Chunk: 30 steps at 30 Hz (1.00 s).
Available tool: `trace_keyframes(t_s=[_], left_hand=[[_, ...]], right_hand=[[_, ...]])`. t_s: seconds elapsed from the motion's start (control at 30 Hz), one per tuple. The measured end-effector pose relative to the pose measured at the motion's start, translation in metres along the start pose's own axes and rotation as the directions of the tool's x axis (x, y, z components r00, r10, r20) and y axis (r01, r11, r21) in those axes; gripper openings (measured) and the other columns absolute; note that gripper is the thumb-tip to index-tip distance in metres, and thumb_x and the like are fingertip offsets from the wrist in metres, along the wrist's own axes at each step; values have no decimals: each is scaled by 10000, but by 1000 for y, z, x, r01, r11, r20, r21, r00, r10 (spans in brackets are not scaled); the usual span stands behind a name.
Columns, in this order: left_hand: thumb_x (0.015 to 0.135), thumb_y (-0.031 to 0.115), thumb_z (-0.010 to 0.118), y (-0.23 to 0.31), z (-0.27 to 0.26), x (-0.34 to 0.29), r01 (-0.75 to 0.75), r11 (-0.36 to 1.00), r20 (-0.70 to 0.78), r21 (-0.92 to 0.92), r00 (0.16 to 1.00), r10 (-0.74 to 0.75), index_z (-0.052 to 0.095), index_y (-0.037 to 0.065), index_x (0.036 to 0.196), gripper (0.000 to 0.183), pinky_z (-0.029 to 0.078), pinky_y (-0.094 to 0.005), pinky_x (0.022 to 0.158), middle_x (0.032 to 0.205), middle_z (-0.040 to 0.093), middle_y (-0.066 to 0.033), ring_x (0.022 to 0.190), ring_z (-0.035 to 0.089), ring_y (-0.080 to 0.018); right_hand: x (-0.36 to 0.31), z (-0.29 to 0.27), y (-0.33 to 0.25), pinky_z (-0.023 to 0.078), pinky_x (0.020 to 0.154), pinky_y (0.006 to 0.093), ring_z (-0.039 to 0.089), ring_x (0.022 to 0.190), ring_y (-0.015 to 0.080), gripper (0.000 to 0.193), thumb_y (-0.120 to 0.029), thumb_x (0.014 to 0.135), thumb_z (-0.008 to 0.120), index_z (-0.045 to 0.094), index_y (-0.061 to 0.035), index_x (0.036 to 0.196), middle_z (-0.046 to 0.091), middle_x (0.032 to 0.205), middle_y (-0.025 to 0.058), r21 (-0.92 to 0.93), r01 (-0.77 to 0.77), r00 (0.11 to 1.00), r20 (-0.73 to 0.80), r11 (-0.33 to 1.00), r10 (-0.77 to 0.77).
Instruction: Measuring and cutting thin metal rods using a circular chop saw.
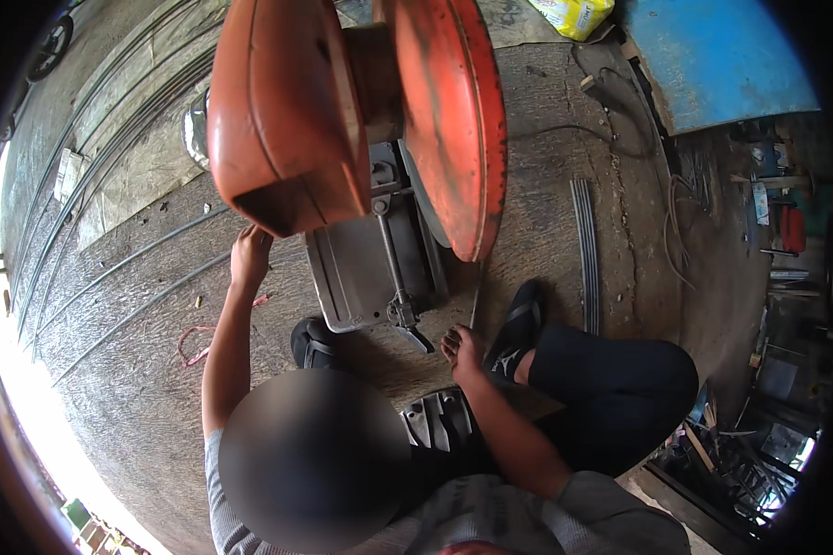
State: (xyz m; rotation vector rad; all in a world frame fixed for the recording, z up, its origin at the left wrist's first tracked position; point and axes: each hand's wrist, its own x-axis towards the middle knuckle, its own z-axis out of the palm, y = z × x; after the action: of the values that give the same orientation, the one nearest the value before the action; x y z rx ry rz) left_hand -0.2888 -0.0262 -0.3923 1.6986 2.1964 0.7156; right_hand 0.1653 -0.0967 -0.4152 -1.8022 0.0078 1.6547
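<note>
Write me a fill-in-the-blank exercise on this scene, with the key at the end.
1. The hand beside the lower end of the orange housing is the person's ____ one.
2. In the picture, the bundle of straight bars lies to the ____ of the grey metal base.
3. The bag at the top edge is mostly ____ in colour.
4. The large flat panel at the upper right is coloured ____.

Missing words: left; right; yellow; blue.
</note>
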Motion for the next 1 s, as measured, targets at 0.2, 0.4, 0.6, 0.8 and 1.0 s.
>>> trace_keyframes(t_s=[0.2,0.4,0.6,0.8,1.0], left_hand=[[857,237,592,-36,-3,-17,177,984,-175,23,970,-170,628,21,900,223,493,-406,667,803,638,-157,741,616,-327],[904,215,593,-35,21,-16,406,541,4,-736,802,-597,616,-58,806,291,422,-247,485,634,568,-43,521,502,-99],[896,221,604,-19,29,-5,395,498,86,-772,842,-533,617,-47,789,289,427,-242,501,649,577,-37,546,510,-90],[896,243,617,25,56,3,380,446,151,-810,871,-468,614,-14,814,269,373,-224,489,628,516,5,532,463,-66],[896,285,611,29,59,7,372,560,63,-740,868,-493,634,-17,870,304,406,-229,480,644,558,-17,539,503,-73]], right_hand=[[-6,5,-3,489,663,337,611,716,181,163,-201,854,591,566,-92,973,616,825,35,-1,-10,1000,-20,1000,10],[0,-2,-1,484,653,340,607,702,184,169,-201,872,569,562,-78,988,607,840,46,-6,-7,999,-39,1000,6],[-5,4,-3,482,645,339,606,695,188,176,-191,878,565,558,-67,1003,600,850,58,-5,1,1000,-29,1000,-1],[-4,3,-5,472,585,307,599,649,176,151,-180,858,585,566,-71,961,602,798,51,-73,103,994,-24,992,-105],[22,28,-45,443,511,249,587,607,134,118,-131,839,609,584,-57,927,601,744,40,-261,435,894,9,862,-448]])
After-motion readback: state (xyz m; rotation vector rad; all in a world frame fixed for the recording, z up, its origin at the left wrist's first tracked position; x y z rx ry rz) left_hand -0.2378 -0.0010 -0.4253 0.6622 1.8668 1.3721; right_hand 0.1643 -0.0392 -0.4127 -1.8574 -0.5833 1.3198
